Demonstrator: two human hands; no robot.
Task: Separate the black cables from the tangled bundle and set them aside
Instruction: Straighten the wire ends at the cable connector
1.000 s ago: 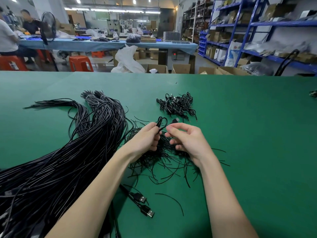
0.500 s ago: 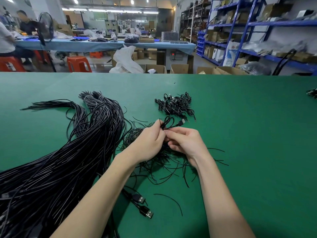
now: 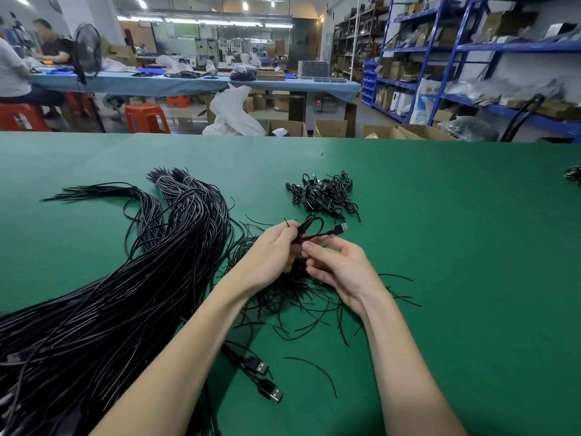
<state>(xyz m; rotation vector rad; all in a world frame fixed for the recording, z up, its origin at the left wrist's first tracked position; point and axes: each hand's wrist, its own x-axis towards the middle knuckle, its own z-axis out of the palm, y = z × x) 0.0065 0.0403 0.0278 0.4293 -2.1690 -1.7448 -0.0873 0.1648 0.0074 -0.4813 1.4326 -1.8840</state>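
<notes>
Green table surface [image 3: 440, 247] fills foreground. Beyond its far edge: orange stools [image 3: 146, 118], white plastic bag [image 3: 232, 116], open cardboard boxes [image 3: 330, 128] on floor. Blue-covered workbench [image 3: 188, 83] across room, black fan [image 3: 88, 51] standing at its left end, two seated persons [image 3: 12, 73] there. Blue shelving racks [image 3: 456, 58] at right, loaded with cartons.

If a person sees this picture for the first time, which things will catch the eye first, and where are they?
First, the two hands at the centre: the left hand grips a looped black cable with a USB plug, and the right hand works just beside it, above a tangle of thin ties. Next, the big bundle of long black cables sweeping across the left of the green table. Behind the hands lies a small pile of coiled cables.
</notes>
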